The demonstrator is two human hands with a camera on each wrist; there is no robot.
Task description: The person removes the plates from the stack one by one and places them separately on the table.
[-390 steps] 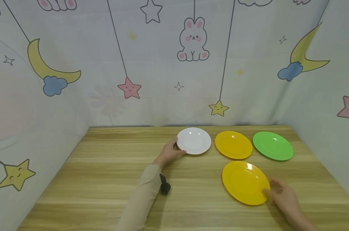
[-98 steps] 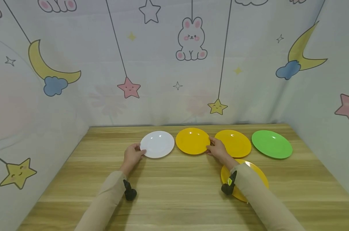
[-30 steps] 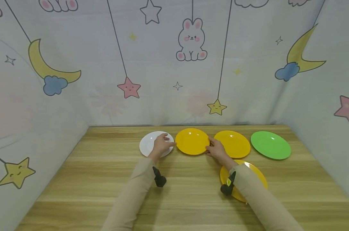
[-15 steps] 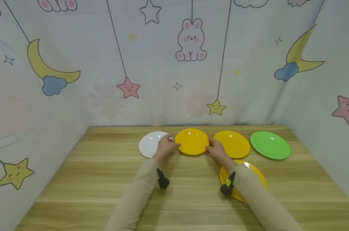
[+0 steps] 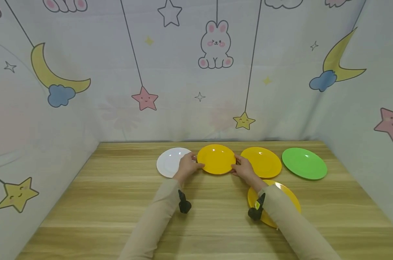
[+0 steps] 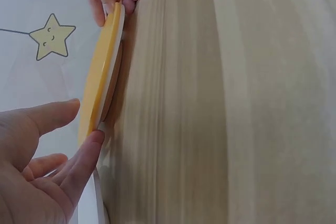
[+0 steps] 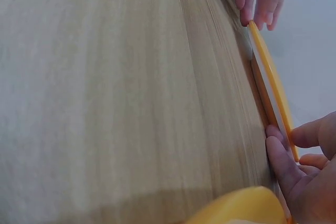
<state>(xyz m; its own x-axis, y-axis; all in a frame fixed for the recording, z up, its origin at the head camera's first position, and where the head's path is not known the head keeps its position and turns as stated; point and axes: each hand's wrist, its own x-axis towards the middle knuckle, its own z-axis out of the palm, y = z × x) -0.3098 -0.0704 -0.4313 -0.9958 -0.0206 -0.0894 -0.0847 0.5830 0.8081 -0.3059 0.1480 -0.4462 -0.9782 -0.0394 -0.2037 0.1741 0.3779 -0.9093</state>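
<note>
In the head view, a yellow-orange plate sits in the back row between my two hands. My right hand pinches its right edge; in the right wrist view the thumb is above the rim and fingers lie beneath. At the left edge, my left hand reaches across the white plate. The left wrist view has a left fingertip touching the orange plate's rim from below, while the thumb points straight with a small gap to it. A pale band shows under that rim.
Right of the held plate lie a second orange plate and a green plate. A larger yellow plate lies nearer, partly covered by the right forearm. Behind the wooden table hangs a printed curtain.
My left hand has left the white plate's left edge and moved right to the orange plate's left edge. My right hand stays on the orange plate. Earlier, the white plate stood further right.
</note>
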